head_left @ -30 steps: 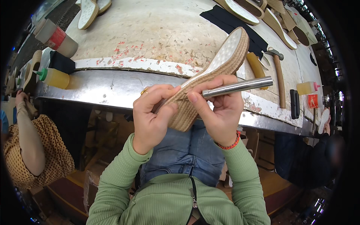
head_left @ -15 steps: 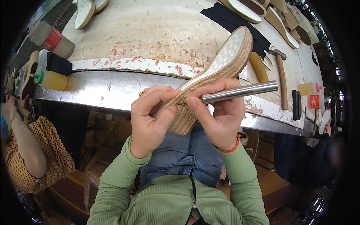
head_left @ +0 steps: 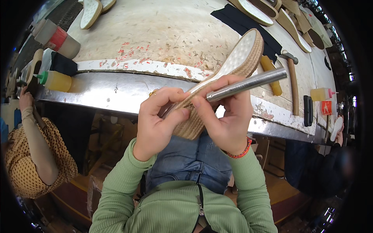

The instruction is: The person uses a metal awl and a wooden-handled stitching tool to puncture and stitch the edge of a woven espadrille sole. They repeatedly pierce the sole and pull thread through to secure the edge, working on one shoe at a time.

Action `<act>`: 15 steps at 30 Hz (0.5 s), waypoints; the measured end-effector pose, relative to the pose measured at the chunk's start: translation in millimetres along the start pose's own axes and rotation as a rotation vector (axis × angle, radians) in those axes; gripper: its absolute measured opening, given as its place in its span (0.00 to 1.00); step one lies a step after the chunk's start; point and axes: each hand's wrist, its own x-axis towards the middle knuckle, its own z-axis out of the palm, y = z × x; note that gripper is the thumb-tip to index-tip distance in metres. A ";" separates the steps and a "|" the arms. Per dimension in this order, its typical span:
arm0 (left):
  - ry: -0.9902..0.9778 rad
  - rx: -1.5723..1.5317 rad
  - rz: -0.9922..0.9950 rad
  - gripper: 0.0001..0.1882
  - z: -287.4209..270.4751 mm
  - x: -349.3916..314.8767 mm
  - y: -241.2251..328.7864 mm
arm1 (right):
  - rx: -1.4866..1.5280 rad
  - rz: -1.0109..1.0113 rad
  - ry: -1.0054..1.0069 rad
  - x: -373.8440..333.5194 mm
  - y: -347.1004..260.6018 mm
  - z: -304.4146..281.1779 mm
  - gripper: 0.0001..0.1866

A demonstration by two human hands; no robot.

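Note:
A wedge shoe sole (head_left: pixel 237 58) with a white dimpled top and braided rope-like sides is tilted above the table's near edge, its narrower end pointing up and right. My left hand (head_left: pixel 155 122) is closed on the thick end, thumb on the braided side and fingers over the top edge. My right hand (head_left: pixel 229 124) is closed on a smooth round metal rod (head_left: pixel 252 82), which points up to the right. Its thumb and forefinger also meet the braided side, close to my left thumb. Whatever lies between those fingertips is too small to make out.
Right of the sole lie a yellow handle (head_left: pixel 271 73), a hammer (head_left: pixel 293 81) and a black block (head_left: pixel 308 110). Glue bottles (head_left: pixel 56 81) stand on the left. More soles (head_left: pixel 252 11) lie at the back. A person (head_left: pixel 39 155) sits left, another (head_left: pixel 314 163) right.
The rod's free end has tipped upward as my right hand turned slightly. My left hand and the sole have shifted a little to the right.

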 end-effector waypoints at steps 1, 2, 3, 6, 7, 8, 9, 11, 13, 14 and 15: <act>0.020 -0.078 -0.068 0.13 1.7 -0.5 1.8 | 0.042 0.026 0.005 0.4 1.3 -0.4 0.21; 0.017 -0.059 -0.051 0.12 1.9 -0.8 2.0 | 0.176 -0.016 0.070 0.9 8.3 1.0 0.19; 0.022 -0.042 -0.031 0.12 1.5 -0.4 1.8 | 0.274 0.007 0.162 1.6 4.6 -0.5 0.18; 0.016 -0.004 -0.006 0.09 -0.1 -0.5 -0.4 | 0.489 0.018 0.366 -0.6 -3.3 -12.8 0.15; 0.011 0.008 -0.002 0.09 -0.9 -0.4 -0.3 | 0.511 -0.020 0.387 -2.4 -2.2 -16.6 0.15; -0.018 0.029 0.011 0.09 -3.8 -0.4 1.4 | 0.536 -0.009 0.399 -4.8 -5.7 -17.2 0.14; -0.060 0.047 0.017 0.09 -6.9 -0.5 1.6 | 0.516 0.025 0.358 -6.1 -6.0 -19.0 0.15; -0.107 0.028 -0.042 0.11 -9.7 0.5 5.1 | 0.478 0.091 0.277 -9.0 -5.2 -21.9 0.16; -0.111 -0.039 -0.181 0.12 -11.0 0.8 16.3 | 0.435 0.146 0.191 -12.0 -0.2 -19.7 0.15; -0.135 -0.004 -0.159 0.13 -10.1 1.1 20.6 | 0.430 0.150 0.140 -13.9 2.4 -19.3 0.15; -0.134 0.035 -0.092 0.13 -9.2 0.5 18.6 | 0.425 0.156 0.089 -14.5 3.5 -18.3 0.15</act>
